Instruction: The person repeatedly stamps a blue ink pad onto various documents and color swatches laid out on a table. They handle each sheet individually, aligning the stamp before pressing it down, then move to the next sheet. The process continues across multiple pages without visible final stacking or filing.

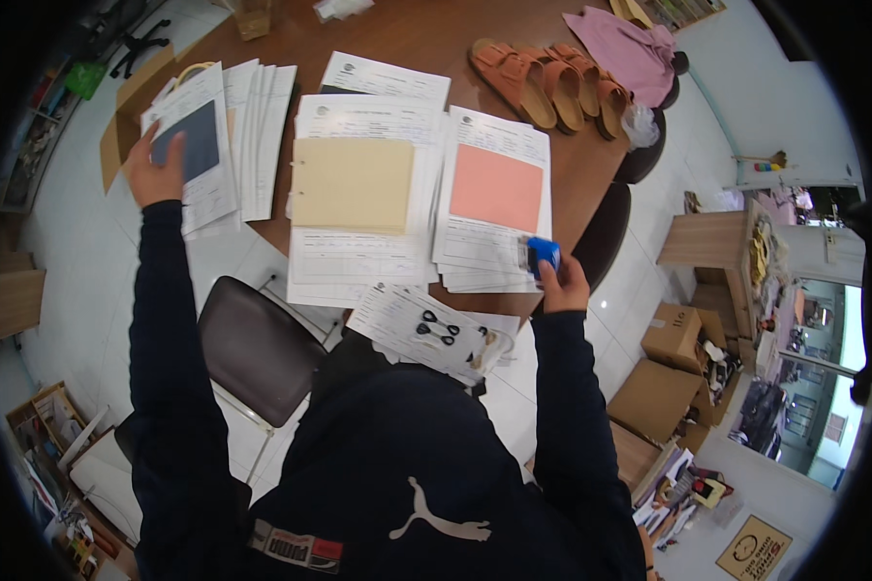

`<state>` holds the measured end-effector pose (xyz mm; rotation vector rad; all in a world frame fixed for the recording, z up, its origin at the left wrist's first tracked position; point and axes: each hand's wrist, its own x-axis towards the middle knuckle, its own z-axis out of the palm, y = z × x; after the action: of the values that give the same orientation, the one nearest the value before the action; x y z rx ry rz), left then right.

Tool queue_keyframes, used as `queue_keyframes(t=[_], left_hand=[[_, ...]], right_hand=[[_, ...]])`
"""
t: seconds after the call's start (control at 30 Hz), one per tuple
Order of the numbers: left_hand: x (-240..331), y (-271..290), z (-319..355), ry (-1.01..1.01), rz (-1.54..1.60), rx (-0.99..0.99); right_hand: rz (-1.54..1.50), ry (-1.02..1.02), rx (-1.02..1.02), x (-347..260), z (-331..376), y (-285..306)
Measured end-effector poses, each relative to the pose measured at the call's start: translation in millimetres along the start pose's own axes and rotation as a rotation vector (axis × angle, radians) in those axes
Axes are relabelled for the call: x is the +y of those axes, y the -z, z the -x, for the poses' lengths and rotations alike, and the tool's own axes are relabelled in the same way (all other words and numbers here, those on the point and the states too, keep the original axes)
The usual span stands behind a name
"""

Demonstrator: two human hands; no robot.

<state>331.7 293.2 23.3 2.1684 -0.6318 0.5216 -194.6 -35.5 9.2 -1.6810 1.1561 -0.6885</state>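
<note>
My left hand (155, 172) grips the left edge of a printed paper form with a dark blue swatch (188, 141) on it, thumb over the front. Fanned beside it are more white forms (262, 145). At the right, my right hand (564, 287) is closed on a small blue self-inking stamp (543, 254). The stamp is by the lower right corner of a stack of forms topped with a pink swatch (496, 186). Between my hands lies another pile of forms with a cream swatch (352, 184) on top.
Brown sandals (552, 82) and pink cloth (630, 48) lie on the far right of the brown table (407, 29). An open cardboard box (126, 121) is behind my left hand. Near me, a sheet carries small black loops (438, 329). A dark chair (262, 349) stands left.
</note>
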Motion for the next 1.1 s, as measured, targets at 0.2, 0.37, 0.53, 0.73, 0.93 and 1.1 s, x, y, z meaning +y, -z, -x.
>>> queue_keyframes(t=[0.2,0.37,0.53,0.73,0.93,1.1], left_hand=[[243.2,-86.8,176.5,-0.591,0.438,-0.772],[320.5,-126.7,226.4,-0.731,-0.043,-1.1],[322.0,-144.8,233.7,-0.693,-0.242,-1.237],[320.9,-147.1,238.9,-0.7,-0.255,-1.222],[321.1,-146.6,237.4,-0.692,-0.229,-1.23],[319.9,-147.5,237.2,-0.685,-0.213,-1.247]], right_hand=[[0.597,0.289,-0.138,-39.4,-45.7,10.8],[0.811,0.469,-0.355,-41.7,-63.6,18.1],[0.817,0.509,-0.404,-27.9,-69.0,18.0],[0.822,0.507,-0.384,-15.8,-71.0,12.5],[0.83,0.527,-0.408,-17.0,-71.9,12.7],[0.845,0.547,-0.427,-20.2,-72.4,12.8]])
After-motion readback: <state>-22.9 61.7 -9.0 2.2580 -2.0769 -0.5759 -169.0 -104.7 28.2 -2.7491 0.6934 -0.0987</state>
